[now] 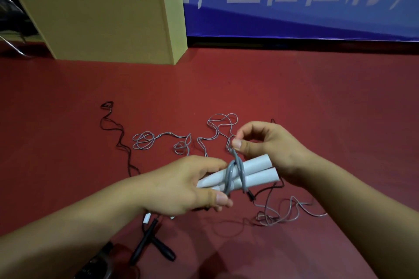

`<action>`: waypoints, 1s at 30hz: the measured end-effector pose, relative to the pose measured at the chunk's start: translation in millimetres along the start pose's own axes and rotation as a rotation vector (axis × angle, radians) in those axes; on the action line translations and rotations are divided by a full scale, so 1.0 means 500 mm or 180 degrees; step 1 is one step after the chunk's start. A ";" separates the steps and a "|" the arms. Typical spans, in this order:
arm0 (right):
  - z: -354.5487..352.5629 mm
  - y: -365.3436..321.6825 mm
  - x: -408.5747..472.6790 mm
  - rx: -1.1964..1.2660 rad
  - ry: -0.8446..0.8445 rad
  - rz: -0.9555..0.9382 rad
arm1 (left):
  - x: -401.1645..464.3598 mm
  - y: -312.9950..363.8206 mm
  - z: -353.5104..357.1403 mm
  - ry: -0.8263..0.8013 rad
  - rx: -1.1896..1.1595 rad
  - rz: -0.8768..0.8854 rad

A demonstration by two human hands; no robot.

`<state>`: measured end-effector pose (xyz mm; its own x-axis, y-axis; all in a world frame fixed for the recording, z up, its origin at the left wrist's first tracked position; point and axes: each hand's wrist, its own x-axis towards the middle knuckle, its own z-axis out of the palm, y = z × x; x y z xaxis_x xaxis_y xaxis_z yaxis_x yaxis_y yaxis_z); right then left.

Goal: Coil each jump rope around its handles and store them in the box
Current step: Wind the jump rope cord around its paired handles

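Grey rope winding onto white handles

Left hand grips two white handles together, steadying them. Right hand pinches the grey rope taut for another turn. Black jump rope lies near; cardboard box stands far left.

Box at eleven o'clock, banner at one o'clock behind, loose rope at centre on floor, handles just below, second handles at seven o'clock.

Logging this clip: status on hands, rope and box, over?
Left hand grips white handles. Right hand pinches grey rope, few turns on. Black rope loose on floor. Box beyond, path open.
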<state>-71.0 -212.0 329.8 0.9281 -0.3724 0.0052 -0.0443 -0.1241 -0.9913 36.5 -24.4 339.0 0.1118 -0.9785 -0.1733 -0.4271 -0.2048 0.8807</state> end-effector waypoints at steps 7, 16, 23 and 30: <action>0.028 0.001 -0.007 -0.1032 0.0133 -0.0174 | 0.010 0.001 -0.003 0.0655 -0.0308 0.0097; 0.072 0.005 -0.012 -0.1206 0.0268 0.0267 | 0.016 -0.016 -0.014 0.1368 -0.0066 -0.0227; 0.092 -0.005 -0.022 -0.0941 0.0299 0.0551 | 0.022 -0.022 -0.022 0.1887 -0.0166 -0.0486; 0.090 0.008 -0.021 -0.1519 0.0134 0.0652 | 0.034 -0.045 -0.040 0.2299 0.0021 -0.0763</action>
<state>-64.3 -167.3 320.0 0.8674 -0.4685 -0.1675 -0.3962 -0.4467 -0.8022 66.1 -36.1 325.2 0.7608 -0.6484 -0.0260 -0.3221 -0.4121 0.8523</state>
